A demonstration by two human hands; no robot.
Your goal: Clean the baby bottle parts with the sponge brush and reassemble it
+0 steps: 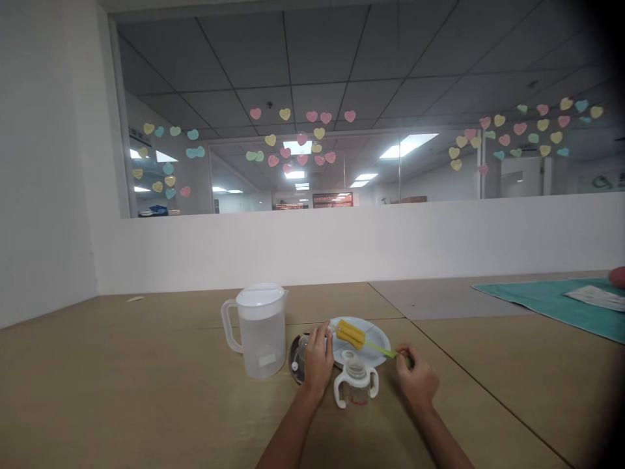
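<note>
My right hand (418,376) grips the green handle of a bottle brush with a yellow sponge head (350,333). The brush slants up and left over a pale blue plate (379,333). At the sponge's tip, the fingers of my left hand (319,357) are closed around a small translucent piece (333,329), its kind too small to tell. Just in front of the plate stands a clear baby bottle (357,385) with two white handles and its mouth uncovered. A small white ring (348,355) lies at the plate's near edge.
Left of my hands stands a lidded plastic pitcher (263,345). A dark round dish (294,355) with clear and white small parts sits partly behind my left hand. At far right, a teal cloth (547,301) carries a white cloth (598,298). A white wall (342,251) bounds the table.
</note>
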